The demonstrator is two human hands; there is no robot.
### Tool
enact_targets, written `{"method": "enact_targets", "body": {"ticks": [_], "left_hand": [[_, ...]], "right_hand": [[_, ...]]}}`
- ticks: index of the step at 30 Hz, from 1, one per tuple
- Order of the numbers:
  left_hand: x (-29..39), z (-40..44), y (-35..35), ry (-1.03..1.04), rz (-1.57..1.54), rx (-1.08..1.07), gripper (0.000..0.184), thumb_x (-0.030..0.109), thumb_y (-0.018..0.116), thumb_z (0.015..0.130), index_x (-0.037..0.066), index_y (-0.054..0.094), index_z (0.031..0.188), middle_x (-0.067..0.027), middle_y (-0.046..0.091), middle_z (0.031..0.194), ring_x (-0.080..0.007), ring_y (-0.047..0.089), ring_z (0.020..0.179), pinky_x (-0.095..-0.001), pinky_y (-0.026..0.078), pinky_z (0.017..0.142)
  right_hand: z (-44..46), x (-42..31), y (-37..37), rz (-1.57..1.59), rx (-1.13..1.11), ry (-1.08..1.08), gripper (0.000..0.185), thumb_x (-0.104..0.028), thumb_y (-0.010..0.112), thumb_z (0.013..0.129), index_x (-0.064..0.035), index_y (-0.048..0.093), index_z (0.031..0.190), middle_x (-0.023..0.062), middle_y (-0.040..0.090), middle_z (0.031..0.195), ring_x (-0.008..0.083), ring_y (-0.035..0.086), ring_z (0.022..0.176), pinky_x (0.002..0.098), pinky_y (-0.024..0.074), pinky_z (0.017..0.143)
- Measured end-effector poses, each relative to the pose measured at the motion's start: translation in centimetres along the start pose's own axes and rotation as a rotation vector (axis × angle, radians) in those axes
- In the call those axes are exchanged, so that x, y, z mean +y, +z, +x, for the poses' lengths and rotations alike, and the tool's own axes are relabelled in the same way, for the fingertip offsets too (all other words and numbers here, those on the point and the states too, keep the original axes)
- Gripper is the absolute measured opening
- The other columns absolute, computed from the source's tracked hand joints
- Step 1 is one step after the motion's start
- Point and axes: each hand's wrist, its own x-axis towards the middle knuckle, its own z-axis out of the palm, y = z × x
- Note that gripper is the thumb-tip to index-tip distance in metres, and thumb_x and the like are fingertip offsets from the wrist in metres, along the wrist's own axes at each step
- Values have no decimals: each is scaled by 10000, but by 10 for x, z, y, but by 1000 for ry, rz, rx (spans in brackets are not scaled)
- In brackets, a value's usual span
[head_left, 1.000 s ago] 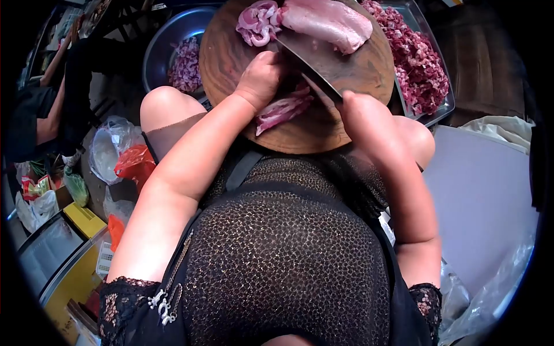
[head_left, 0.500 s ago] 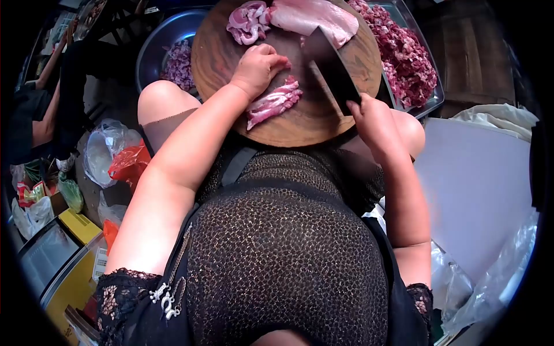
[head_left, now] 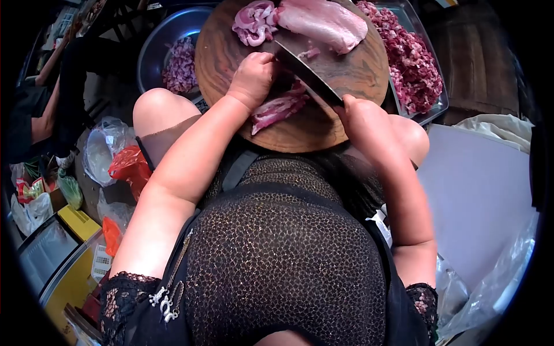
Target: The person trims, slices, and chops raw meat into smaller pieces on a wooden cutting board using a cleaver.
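My right hand is closed round the handle of a cleaver, whose blade slants up and left over the round wooden board. Beside the blade's far end, my left hand has its fingers bent together; what they press on is hidden. Strips of meat lie on the board below that hand, partly under the blade. A small pink scrap rests just beyond the blade. At the board's far side are a large pale slab of meat and a curled piece.
A metal tray heaped with chopped meat stands right of the board. On the left, a metal bowl holds diced meat. Plastic bags and a yellow box lie lower left. Another person's arm shows at far left.
The cleaver first lifted and swung right, away from my left hand, and is now back down beside it. The small scrap now shows beyond the blade.
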Motion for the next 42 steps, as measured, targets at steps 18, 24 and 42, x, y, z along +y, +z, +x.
{"method": "enact_targets", "body": {"ticks": [18, 24, 42], "left_hand": [[25, 41, -10, -359, -347, -159, 322, 31, 613, 815, 55, 660, 1133, -128, 682, 1091, -264, 653, 1042, -349, 500, 923], [29, 14, -43, -424, -256, -372, 272, 122, 652, 865, 47, 669, 1126, -120, 709, 968, -175, 687, 870, -297, 538, 781], [58, -50, -54, 146, 6, -55, 288, 214, 700, 834, 49, 704, 1071, -126, 653, 1098, -324, 615, 1024, -399, 501, 904]], "right_hand": [[-31, 30, 12, 244, 124, 284, 307, -263, 528, 977, 32, 614, 962, 289, 643, 842, 456, 624, 877, 507, 484, 776], [-69, 12, 11, 524, 72, 302, 318, -268, 526, 986, 40, 598, 956, 292, 639, 848, 458, 620, 851, 507, 476, 738], [-67, -23, 29, 213, 172, 141, 233, -248, 533, 967, -27, 576, 911, 202, 664, 780, 406, 650, 725, 507, 516, 653]]}}
